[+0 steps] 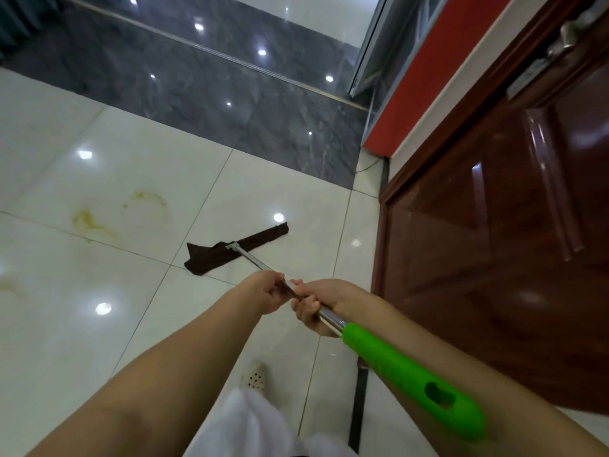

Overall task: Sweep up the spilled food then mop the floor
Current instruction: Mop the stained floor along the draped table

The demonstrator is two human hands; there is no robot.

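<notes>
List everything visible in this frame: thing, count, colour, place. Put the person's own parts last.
mop: one, steel shaft, green grip, held slanting toward the floor
mop cloth: one, dark brown, flat on the white tiles
stains: several, yellowish, on the tiles left of the cloth
white tiles: glossy, foreground
grey strip: dark marble band, beyond the tiles
door: one, reddish-brown, right
shoe: one, pale with dots, bottom centre
left hand: grips the shaft
right hand: grips the shaft, above the green grip
</notes>
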